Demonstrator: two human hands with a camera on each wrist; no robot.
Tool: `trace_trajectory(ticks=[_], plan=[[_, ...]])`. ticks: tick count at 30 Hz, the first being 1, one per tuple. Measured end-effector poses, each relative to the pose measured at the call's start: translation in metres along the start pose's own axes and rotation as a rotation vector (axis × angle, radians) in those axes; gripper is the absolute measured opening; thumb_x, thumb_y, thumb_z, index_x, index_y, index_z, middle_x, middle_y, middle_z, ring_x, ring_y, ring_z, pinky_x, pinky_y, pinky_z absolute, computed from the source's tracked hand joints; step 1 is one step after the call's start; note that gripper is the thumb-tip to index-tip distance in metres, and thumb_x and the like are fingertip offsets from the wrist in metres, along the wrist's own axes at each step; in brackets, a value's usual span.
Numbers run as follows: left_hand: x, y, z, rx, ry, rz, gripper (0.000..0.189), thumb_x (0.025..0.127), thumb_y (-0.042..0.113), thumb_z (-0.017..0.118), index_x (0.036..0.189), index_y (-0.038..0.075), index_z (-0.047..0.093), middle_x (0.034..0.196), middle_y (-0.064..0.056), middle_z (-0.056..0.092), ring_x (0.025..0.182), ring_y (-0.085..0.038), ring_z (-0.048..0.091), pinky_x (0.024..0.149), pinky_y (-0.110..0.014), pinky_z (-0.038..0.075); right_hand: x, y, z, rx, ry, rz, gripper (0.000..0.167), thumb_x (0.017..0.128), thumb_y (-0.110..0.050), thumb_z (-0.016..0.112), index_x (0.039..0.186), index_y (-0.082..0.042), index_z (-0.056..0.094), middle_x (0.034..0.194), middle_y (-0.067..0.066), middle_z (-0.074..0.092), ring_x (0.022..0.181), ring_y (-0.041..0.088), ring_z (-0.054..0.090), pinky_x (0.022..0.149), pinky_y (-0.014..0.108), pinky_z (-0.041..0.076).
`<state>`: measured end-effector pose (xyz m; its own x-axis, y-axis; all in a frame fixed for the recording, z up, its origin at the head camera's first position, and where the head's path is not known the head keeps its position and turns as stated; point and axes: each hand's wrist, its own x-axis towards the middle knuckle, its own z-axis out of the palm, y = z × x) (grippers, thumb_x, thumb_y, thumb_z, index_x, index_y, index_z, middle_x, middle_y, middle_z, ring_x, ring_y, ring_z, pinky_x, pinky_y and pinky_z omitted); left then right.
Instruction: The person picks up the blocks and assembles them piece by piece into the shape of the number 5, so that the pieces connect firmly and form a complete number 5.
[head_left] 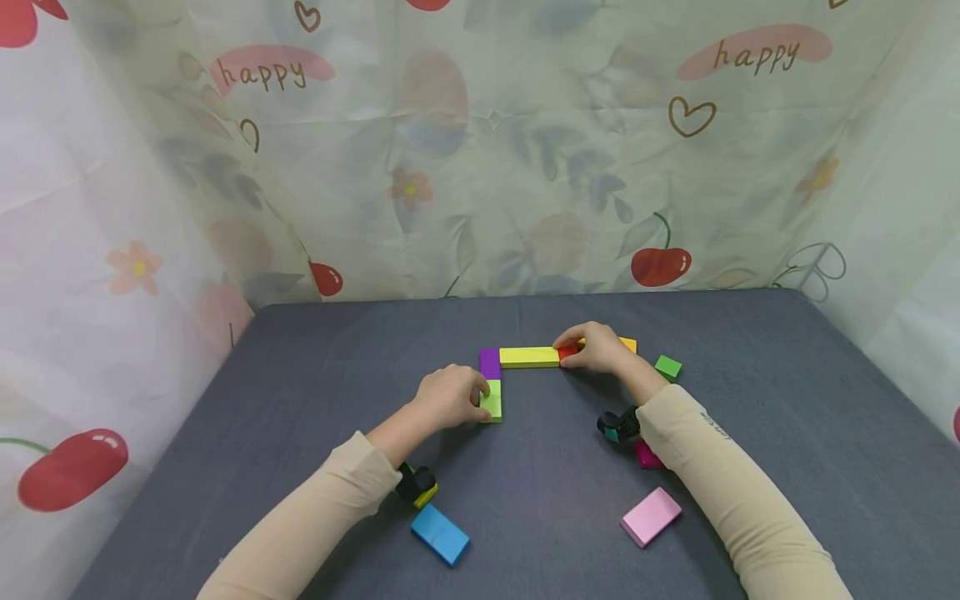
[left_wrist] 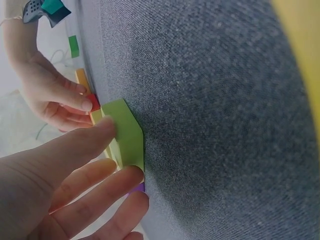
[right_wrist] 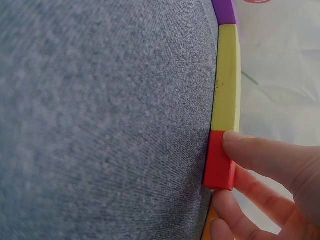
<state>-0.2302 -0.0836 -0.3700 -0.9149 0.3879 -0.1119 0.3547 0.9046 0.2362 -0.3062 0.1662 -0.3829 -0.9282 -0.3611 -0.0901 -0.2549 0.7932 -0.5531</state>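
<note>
My left hand [head_left: 450, 395] pinches a light green block [left_wrist: 125, 135] between thumb and fingertips. That block lies end to end with a purple block [head_left: 490, 364], its long side running toward me. A long yellow block [head_left: 528, 357] extends rightward from the purple one. At its right end a red block [right_wrist: 219, 162] meets it, pinched by my right hand [head_left: 597, 347] with the thumb on its side and fingers behind. Past the red block, an orange block [head_left: 630, 344] is partly hidden by the right hand.
A small green block [head_left: 667, 367] lies right of the row. Nearer me are a pink block [head_left: 651, 517], a magenta block [head_left: 648, 455] partly under the right sleeve, and a blue block [head_left: 440, 534]. A yellow piece [head_left: 426, 497] shows beside the left wrist camera. Printed curtains surround the grey table [head_left: 547, 500].
</note>
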Motion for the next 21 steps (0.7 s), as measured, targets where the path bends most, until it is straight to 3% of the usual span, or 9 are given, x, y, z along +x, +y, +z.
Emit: trace_trajectory(ticks=[9,21], plan=[[0.001,-0.002,0.0,-0.035,-0.018,0.007,0.036,0.076,0.033,0.077,0.106,0.015,0.07,0.08,0.003,0.066,0.066,-0.009,0.053,0.056,-0.024,0.042,0.0,0.0,0.0,0.001,-0.002,0.004,0.031,0.083,-0.013,0.069,0.113,-0.005,0.067,0.116,0.016,0.064,0.104,0.029,0.051,0.094,0.045,0.041],[0.009,-0.02,-0.007,-0.293,-0.102,0.068,0.029,0.078,0.023,0.075,0.104,0.011,0.071,0.082,-0.002,0.071,0.069,-0.007,0.058,0.061,-0.019,0.043,-0.001,0.0,-0.001,-0.008,-0.005,0.002,0.031,0.083,-0.013,0.069,0.113,-0.005,0.067,0.116,0.016,0.064,0.104,0.029,0.051,0.094,0.045,0.041]])
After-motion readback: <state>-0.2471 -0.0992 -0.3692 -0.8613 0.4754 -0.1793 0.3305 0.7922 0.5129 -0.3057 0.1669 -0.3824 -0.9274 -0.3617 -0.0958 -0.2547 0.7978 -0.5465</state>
